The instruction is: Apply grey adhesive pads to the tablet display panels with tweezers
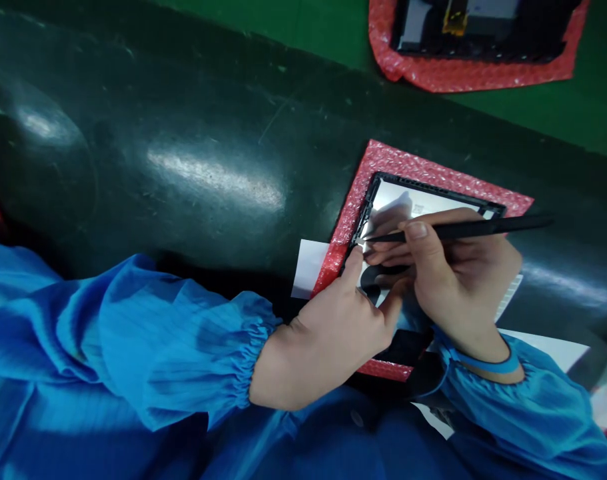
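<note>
Glossy dark green desk beneath everything, a pale sheen across its surface. Right-hand fingers clamped around a slim black pry tool, its pointed tip at the upper-left corner of a black-framed rectangular display panel with a mirror-bright face. Left-hand fingers spread apart, index tip pressed beside that same corner, thumb lower down on the panel. Panel lying flat beneath both hands, its long axis apparently running toward the wearer, lower part hidden. Left hand nearer the corner; right hand resting across the face. Near the corner, a dark curved strip, too shaded to identify. Under the panel, a red bubble-wrap sheet, with a white card poking out beside it. Blue gathered sleeves at both wrists, a blue wristband on the right. Farther off, a second dark device on red bubble wrap, atop a green mat.
</note>
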`<state>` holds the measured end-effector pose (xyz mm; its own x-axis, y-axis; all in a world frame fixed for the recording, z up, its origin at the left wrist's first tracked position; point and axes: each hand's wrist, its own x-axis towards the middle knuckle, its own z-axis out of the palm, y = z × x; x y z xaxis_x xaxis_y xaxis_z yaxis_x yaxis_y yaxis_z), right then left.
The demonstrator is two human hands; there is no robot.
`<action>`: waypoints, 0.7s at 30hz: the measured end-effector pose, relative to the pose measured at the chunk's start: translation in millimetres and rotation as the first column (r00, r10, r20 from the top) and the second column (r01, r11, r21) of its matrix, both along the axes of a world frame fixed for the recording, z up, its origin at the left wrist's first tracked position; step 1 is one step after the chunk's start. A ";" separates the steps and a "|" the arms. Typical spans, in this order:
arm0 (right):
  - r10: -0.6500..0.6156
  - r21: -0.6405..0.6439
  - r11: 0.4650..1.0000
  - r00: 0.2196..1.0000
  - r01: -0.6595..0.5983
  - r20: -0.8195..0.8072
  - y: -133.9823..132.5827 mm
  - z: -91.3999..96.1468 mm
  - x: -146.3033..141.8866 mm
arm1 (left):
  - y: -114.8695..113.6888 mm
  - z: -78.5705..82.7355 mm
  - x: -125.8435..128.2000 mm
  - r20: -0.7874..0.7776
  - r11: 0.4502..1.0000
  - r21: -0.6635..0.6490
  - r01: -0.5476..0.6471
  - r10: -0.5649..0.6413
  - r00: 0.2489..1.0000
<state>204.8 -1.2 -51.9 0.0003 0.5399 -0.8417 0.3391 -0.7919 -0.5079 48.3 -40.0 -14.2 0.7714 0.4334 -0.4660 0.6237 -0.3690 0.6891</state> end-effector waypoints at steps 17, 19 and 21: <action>0.017 -0.003 1.000 0.999 -0.017 -0.045 1.9 -2.5 3.3 | 21.0 -12.7 -5.3 0.079 0.986 -0.152 0.065 -0.053 0.995; -0.013 0.009 1.000 0.998 0.013 -0.053 0.8 -4.7 4.7 | 24.9 -16.1 -4.8 0.090 0.976 -0.191 0.104 -0.088 0.992; -0.039 0.002 0.999 0.998 0.039 -0.046 -0.3 -6.9 4.7 | 29.7 -19.4 -4.8 0.102 0.970 -0.192 0.146 -0.129 0.986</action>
<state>209.5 -1.4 -58.8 -0.0170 0.5429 -0.8396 0.2847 -0.8024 -0.5245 43.5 -10.3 -33.6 0.8591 0.2261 -0.4592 0.5098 -0.2976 0.8072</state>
